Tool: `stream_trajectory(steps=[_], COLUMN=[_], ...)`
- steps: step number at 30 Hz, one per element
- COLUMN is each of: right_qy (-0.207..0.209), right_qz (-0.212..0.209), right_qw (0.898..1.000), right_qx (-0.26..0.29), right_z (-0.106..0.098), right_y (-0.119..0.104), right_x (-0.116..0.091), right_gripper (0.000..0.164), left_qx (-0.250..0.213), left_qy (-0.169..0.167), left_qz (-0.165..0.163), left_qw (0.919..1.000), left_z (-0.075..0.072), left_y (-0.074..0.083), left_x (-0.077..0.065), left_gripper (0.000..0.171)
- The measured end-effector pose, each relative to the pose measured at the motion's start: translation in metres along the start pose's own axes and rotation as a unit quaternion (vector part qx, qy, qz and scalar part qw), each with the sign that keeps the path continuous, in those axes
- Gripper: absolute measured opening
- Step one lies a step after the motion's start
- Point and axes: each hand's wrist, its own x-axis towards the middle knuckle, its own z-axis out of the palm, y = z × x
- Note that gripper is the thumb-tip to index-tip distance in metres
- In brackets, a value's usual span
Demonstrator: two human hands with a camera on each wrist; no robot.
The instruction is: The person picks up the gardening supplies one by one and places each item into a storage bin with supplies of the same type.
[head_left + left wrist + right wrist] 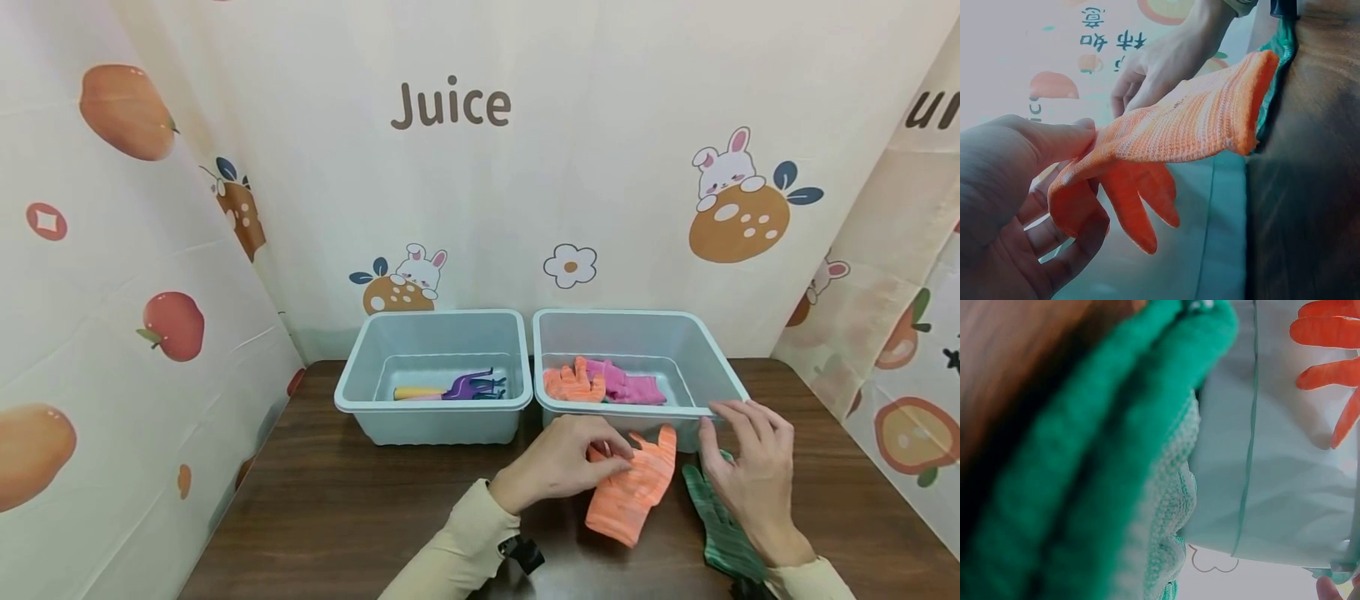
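In the head view, my left hand [567,461] pinches an orange knit glove [633,492] between thumb and fingers, in front of the right-hand bin [637,318]. The left wrist view shows the glove's cuff [1250,103] pointing away from the hand and its fingers hanging down. My right hand [753,471] has its fingertips on that bin's front rim near the right corner, with the thumb just below the rim. A green knit glove [716,525] lies on the table beside and partly under this hand; up close it fills much of the right wrist view.
Inside the right bin are another orange glove [573,383] and a pink folded cloth item [630,387]. The left bin [431,318] holds a purple animal figure [467,387] and a yellow stick-like item [416,392]. A printed curtain [465,183] stands behind the brown table [315,500].
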Motion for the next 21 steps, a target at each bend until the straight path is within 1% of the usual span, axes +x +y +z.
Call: stream_trajectory(steps=[6,13,21], right_qy=[0.001,-0.003,-0.004], right_qz=[-0.001,0.002,0.0], right_qw=[1.0,1.0,1.0], right_qx=[0.001,0.001,-0.002], right_z=[0.0,0.0,0.0], right_y=[0.0,-0.001,0.0], right_x=[0.0,-0.001,0.0], right_gripper=[0.049,0.049,0.051], left_qx=[-0.001,0.014,-0.006], left_qy=[0.014,0.045,0.05], left_qz=[0.002,0.02,0.013], left_qw=[0.9999,0.9987,0.9987], left_z=[-0.004,-0.007,-0.013], left_y=[0.001,-0.002,-0.002], left_x=[0.0,0.0,0.0], left_gripper=[0.014,0.012,0.011])
